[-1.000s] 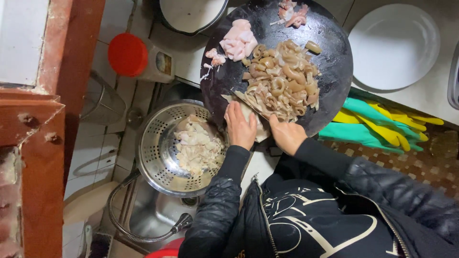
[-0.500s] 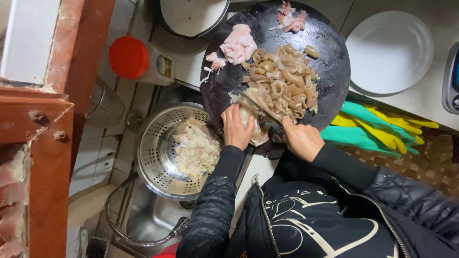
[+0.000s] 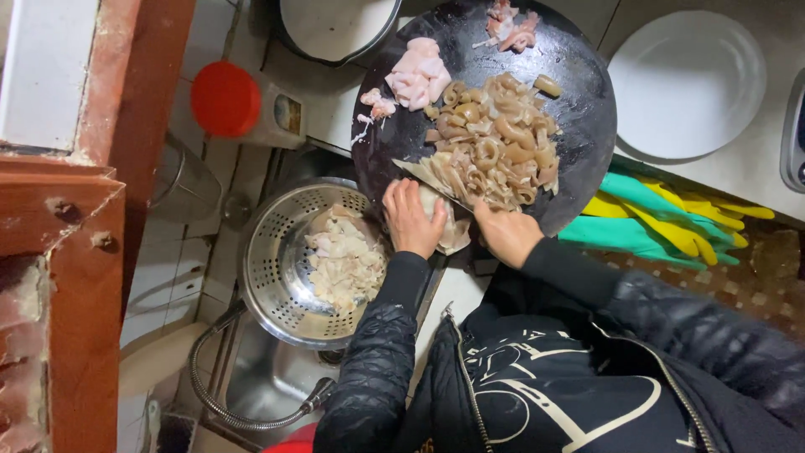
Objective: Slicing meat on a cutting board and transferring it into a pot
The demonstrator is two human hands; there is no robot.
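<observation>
**Slicing pale offal on the round black board**

Left hand (image 3: 413,220) lies fingers-down, curled over a pale slab of meat (image 3: 453,233) at the near edge of the round black chopping board (image 3: 579,109). Fingers pressed together, pinning the slab flat. Right hand (image 3: 506,235) is closed in a fist round the handle of a cleaver (image 3: 432,183); its blade runs leftward, just beyond the left fingertips.

Against the two earlier frames: both hands have drawn slightly nearer the body along the board edge, and the blade now sits between the pinned slab and the heap of cut rings and strips (image 3: 495,155). Judgement: one cut done or under way, the heap being the finished side.

Around: uncut pink-white pieces (image 3: 418,74) at the board's far left, a few reddish scraps (image 3: 511,21) at the far edge. Metal colander (image 3: 285,243) of pale trimmings over the sink, left of the board. White plate (image 3: 688,84) on the worktop, right. Yellow and green rubber gloves (image 3: 662,218) beside the right forearm. Red-lidded jar (image 3: 243,105) far left.
</observation>
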